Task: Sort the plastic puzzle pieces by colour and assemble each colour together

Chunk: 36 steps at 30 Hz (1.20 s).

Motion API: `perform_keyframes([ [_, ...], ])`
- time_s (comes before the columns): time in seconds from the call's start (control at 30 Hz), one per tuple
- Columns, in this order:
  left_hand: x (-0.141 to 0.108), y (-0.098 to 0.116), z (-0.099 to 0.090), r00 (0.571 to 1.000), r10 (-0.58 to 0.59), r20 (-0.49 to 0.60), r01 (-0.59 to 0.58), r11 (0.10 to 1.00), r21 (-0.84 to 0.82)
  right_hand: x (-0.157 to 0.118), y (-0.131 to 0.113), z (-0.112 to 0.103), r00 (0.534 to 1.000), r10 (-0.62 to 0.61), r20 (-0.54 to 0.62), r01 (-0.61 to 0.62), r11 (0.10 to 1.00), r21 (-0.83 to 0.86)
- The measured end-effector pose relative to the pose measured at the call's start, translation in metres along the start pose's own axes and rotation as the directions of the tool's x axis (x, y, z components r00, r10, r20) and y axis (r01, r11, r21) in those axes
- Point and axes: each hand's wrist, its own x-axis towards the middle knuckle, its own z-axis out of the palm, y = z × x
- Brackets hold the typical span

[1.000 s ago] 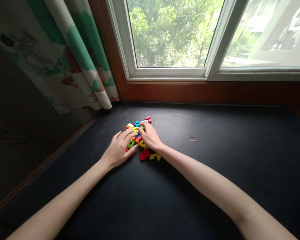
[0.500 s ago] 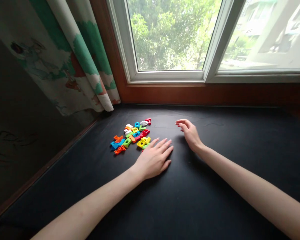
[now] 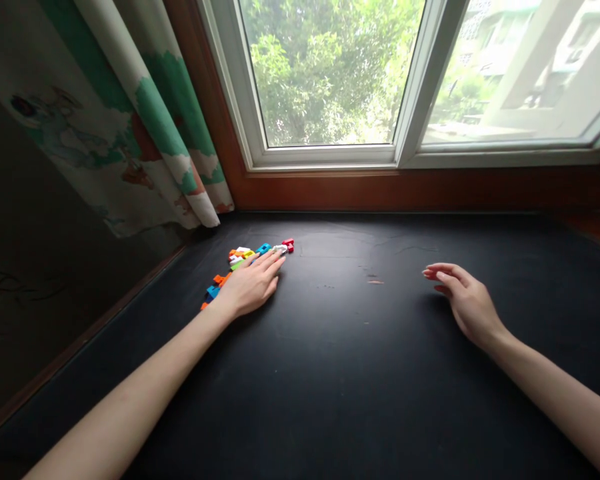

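My left hand [image 3: 250, 287] lies over a pile of small coloured plastic pieces at the left, its fingers stretched out flat and gripping nothing. Around it show a red piece [image 3: 289, 245], a blue piece [image 3: 263, 249], an orange piece [image 3: 221, 280] and another blue piece [image 3: 213, 292], with white, yellow and green ones among them. The hand and wrist hide much of the pile. Well to the right, my right hand [image 3: 465, 297] is held just over the black tabletop [image 3: 340, 380], fingers loosely bent and apart, with nothing in them.
A window [image 3: 325, 157] in a brown wooden surround rises behind the table's far edge. At the back left hangs a green and white patterned curtain [image 3: 167, 143]. Light scuff marks [image 3: 375, 281] show on the tabletop between the hands.
My left hand has moved left and now covers much of the pile, including pieces that were in sight. My right hand has moved right and nearer to me. The view has shifted slightly.
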Motion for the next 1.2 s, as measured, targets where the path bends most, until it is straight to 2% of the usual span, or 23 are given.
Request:
perform_keyframes([
  [0.2,0.066,0.03,0.006,0.999,-0.04,0.016,0.039,0.999,0.017,-0.005,-0.005,0.001,0.995,-0.037,0.096,0.045,0.996,-0.081],
  [0.33,0.086,0.027,0.017,0.99,-0.126,0.061,0.123,0.991,0.046,-0.01,-0.011,-0.002,0.984,-0.067,0.166,0.095,0.981,-0.167],
  [0.53,0.072,0.009,0.018,0.963,-0.265,0.045,0.261,0.962,0.081,-0.01,-0.007,-0.004,0.952,-0.146,0.27,0.226,0.928,-0.295],
  [0.63,0.063,0.019,0.009,0.963,-0.271,0.004,0.27,0.96,0.072,-0.014,-0.005,-0.003,0.927,-0.182,0.327,0.296,0.892,-0.341],
  [0.73,0.052,0.051,-0.001,0.982,-0.186,-0.027,0.186,0.982,0.027,-0.02,-0.002,-0.002,0.872,-0.242,0.426,0.43,0.795,-0.429],
  [0.83,0.036,0.09,-0.007,1.0,-0.025,-0.016,0.025,0.998,-0.051,-0.026,0.0,-0.001,0.801,-0.249,0.544,0.556,0.648,-0.521],
  [0.9,0.025,0.11,-0.007,0.993,0.112,-0.045,-0.119,0.971,-0.207,-0.028,0.001,-0.002,0.761,-0.224,0.609,0.608,0.575,-0.548],
  [0.93,0.02,0.116,-0.006,0.988,0.148,-0.048,-0.155,0.955,-0.253,-0.028,0.001,-0.002,0.744,-0.213,0.633,0.627,0.549,-0.553],
  [1.07,0.013,0.12,-0.001,0.982,0.187,-0.009,-0.177,0.91,-0.375,-0.028,0.001,-0.004,0.718,-0.192,0.669,0.655,0.513,-0.555],
  [1.2,0.015,0.115,0.002,0.982,0.187,0.014,-0.165,0.897,-0.41,-0.026,0.001,-0.004,0.709,-0.176,0.682,0.66,0.507,-0.555],
])
